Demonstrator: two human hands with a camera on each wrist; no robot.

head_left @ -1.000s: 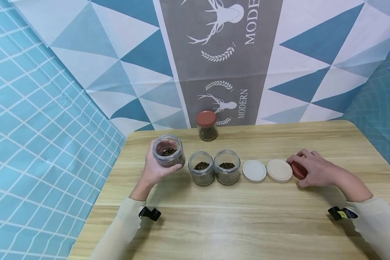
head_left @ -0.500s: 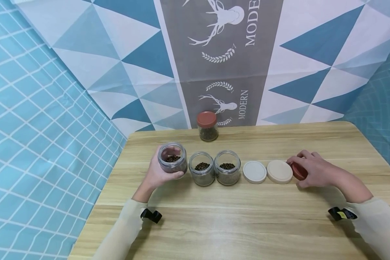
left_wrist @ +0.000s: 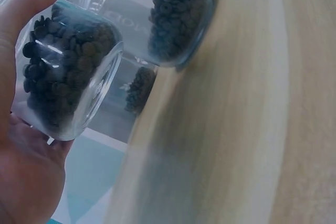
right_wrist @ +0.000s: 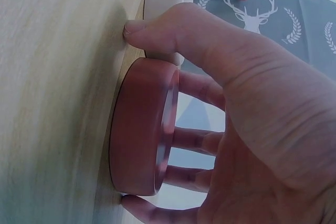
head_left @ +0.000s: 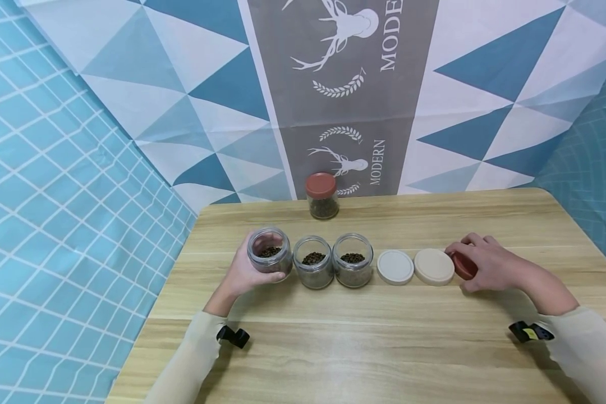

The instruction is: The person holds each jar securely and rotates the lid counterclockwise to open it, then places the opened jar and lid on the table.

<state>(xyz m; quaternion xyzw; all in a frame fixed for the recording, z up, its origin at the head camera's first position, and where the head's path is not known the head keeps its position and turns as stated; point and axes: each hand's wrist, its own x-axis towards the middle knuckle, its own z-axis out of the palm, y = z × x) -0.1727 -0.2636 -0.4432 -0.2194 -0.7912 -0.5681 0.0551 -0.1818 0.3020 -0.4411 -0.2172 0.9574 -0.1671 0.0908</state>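
My left hand [head_left: 243,266] holds an open glass jar [head_left: 279,267] around its side, thumb at the front. Small dark rounded pieces [left_wrist: 68,72] lie inside, and in the left wrist view the jar hangs above the table, slightly tilted. Right beside it stand two more open jars, a middle jar [head_left: 314,278] and a right-hand jar [head_left: 353,277], with similar dark contents. On the right, my right hand [head_left: 495,265] spans a red lid [right_wrist: 136,129] lying on the table. Its thumb reaches past one edge toward the cream lid [head_left: 434,267]; the little finger is at the opposite edge.
A white lid [head_left: 395,267] lies between the right-hand jar and the cream lid. Toward the back edge of the wooden table [head_left: 363,348] stands a jar with a red lid on [head_left: 322,196]. Patterned cloth [head_left: 343,118] rises behind the table.
My left hand has brought its jar to the right and lower, close beside the middle jar. My right hand has stayed at the red lid.
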